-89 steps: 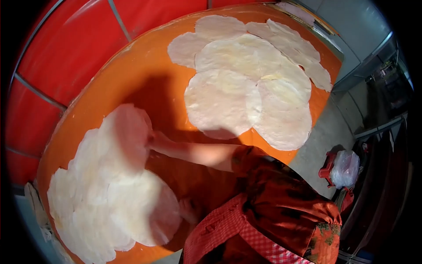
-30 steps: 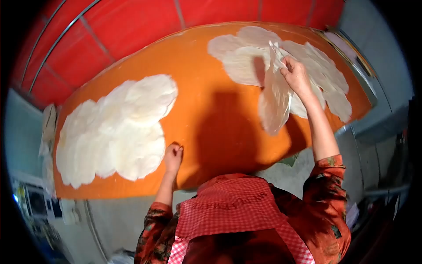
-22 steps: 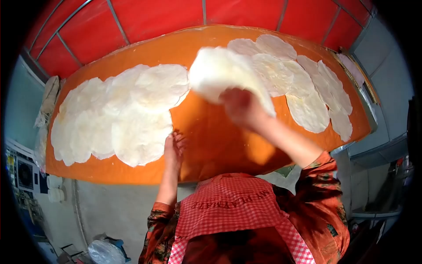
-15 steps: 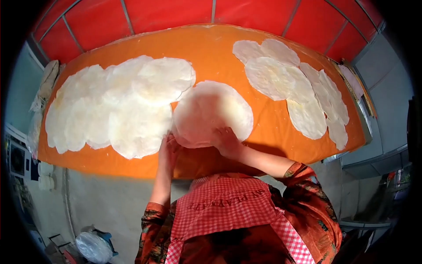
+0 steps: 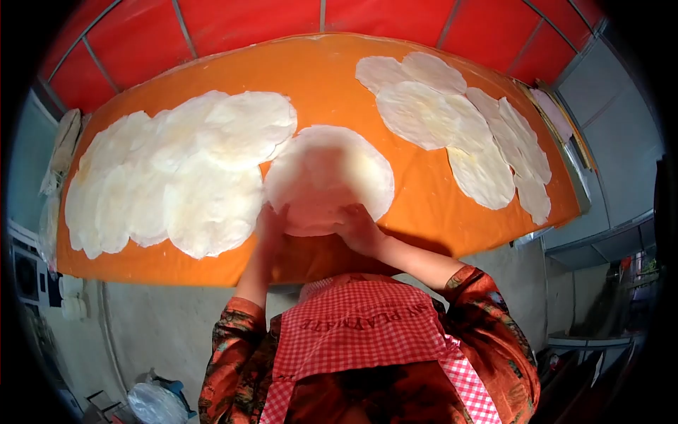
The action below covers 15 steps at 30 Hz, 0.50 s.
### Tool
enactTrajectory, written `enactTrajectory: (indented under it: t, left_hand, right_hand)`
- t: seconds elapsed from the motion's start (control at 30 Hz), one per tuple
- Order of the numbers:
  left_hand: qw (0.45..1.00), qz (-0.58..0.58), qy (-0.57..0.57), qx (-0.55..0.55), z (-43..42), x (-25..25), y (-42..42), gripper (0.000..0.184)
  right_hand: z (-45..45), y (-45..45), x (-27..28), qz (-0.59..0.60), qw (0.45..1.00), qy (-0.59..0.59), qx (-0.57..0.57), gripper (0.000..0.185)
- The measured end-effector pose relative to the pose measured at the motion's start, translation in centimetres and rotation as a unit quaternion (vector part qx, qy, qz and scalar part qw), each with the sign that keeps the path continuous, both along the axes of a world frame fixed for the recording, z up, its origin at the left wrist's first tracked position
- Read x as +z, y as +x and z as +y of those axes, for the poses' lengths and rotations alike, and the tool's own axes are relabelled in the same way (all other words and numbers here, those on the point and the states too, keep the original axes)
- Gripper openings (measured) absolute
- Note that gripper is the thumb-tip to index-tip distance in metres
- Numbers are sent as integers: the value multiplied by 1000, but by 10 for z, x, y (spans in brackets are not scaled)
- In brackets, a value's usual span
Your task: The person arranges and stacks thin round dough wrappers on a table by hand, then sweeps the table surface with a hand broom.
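Observation:
A round, thin, pale sheet (image 5: 367, 177) lies flat near the middle of the orange table, its left edge against a group of overlapping sheets (image 5: 212, 201). The shadow of a head darkens its centre. My left hand (image 5: 271, 222) is at its lower left edge, fingers closed on the rim; shade blurs them. At the lower right edge, my right hand (image 5: 359, 227) pinches the rim. Both hands are at the side nearest me.
More overlapping sheets (image 5: 480, 177) lie on the right of the orange table (image 5: 325, 67). Red tiled panels (image 5: 247, 25) stand behind it. Flat boards (image 5: 565, 127) are by the right end. On the floor at lower left is a plastic-wrapped bundle (image 5: 157, 404).
My right hand has lifted a sheet from the right group, carried it left and laid it in the middle. My left hand has moved onto its edge. The view has shifted slightly.

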State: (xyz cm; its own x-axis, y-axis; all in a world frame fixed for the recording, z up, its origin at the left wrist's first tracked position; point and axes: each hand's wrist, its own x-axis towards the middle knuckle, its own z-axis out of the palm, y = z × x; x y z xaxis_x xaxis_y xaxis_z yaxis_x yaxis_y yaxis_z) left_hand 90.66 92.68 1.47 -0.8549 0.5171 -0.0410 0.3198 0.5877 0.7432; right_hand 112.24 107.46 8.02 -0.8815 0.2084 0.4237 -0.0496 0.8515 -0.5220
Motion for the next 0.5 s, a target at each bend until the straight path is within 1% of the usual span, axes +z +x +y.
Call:
enactTrajectory:
  t: [0.03, 0.1, 0.13, 0.17, 0.27, 0.33, 0.37, 0.43, 0.47, 0.5]
  left_hand:
    - [995, -95, 9, 6, 3, -30, -18, 38]
    - [988, -153, 12, 13, 7, -29, -23, 45]
    - [993, -117, 8, 14, 5, -30, -21, 46]
    - [997, -82, 4, 14, 5, -25, -18, 46]
    - [986, -154, 57, -31, 8, -20, -25, 25]
    - [984, -158, 66, -39, 12, -43, -38, 27]
    - [984, -160, 71, -42, 14, -50, -45, 28]
    - [997, -68, -18, -40, 20, -4, -25, 31]
    - [997, -20, -64, -33, 23, 15, -19, 32]
    - [989, -44, -138, -26, 32, 0, -31, 34]
  right_hand:
    - [0, 0, 0, 21, 1000, 19, 7, 19]
    - [1, 4, 0, 40, 997, 70, 6, 20]
    - [1, 6, 1, 39, 994, 101, -2, 20]
    - [2, 7, 1, 37, 995, 94, 2, 20]
    - [1, 10, 3, 33, 996, 82, 11, 20]
    - [-2, 12, 10, 33, 996, 88, 10, 20]
    - [-2, 10, 2, 15, 999, 38, -9, 19]
    - [-2, 3, -21, -19, 997, -61, -39, 19]
    - [-3, 6, -20, -32, 999, 12, -20, 21]
    - [-1, 14, -15, -40, 996, 85, 4, 22]
